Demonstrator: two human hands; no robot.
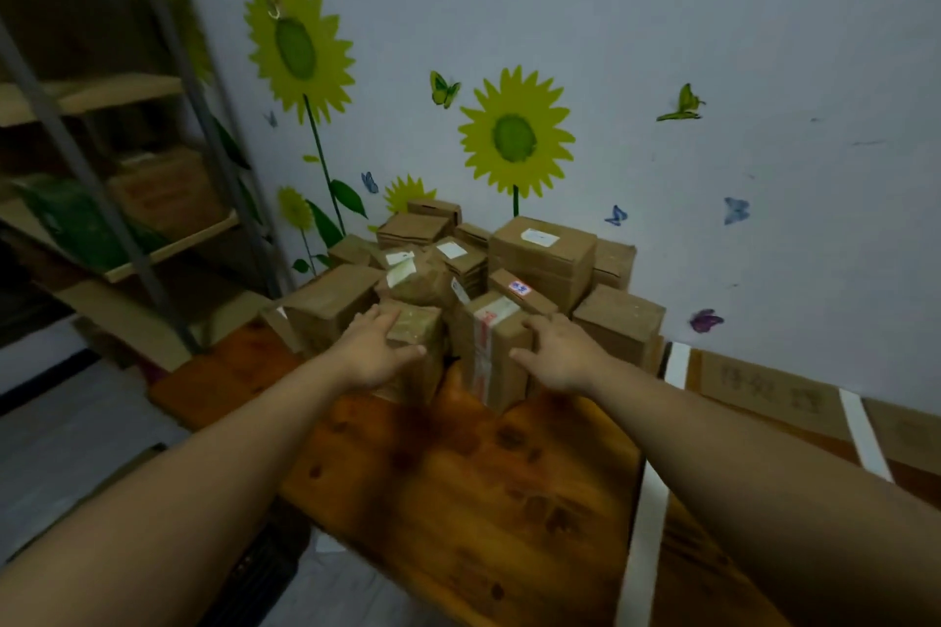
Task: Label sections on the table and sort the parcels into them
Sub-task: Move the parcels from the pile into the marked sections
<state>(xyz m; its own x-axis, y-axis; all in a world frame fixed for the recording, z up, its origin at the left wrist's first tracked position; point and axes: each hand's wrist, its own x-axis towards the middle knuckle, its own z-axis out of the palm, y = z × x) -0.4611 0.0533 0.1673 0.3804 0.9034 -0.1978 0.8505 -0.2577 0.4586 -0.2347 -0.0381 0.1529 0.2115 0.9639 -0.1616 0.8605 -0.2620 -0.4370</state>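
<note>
A heap of several brown cardboard parcels (542,252) is piled at the far end of the wooden table (458,474), against the wall. My left hand (374,349) reaches onto a small tape-wrapped parcel (420,328) at the front of the heap, thumb on its near face, fingers on its top. My right hand (557,351) lies against the right side of an upright parcel (491,346) with a red-and-white tape strip, thumb on its front. White tape lines (644,540) divide the table into sections. A cardboard label (769,387) with handwritten characters lies in the right section.
A metal shelf rack (127,219) with boxes and a green bag stands at the left. The wall (713,66) behind the heap carries sunflower and butterfly stickers. Grey floor lies left of the table's edge.
</note>
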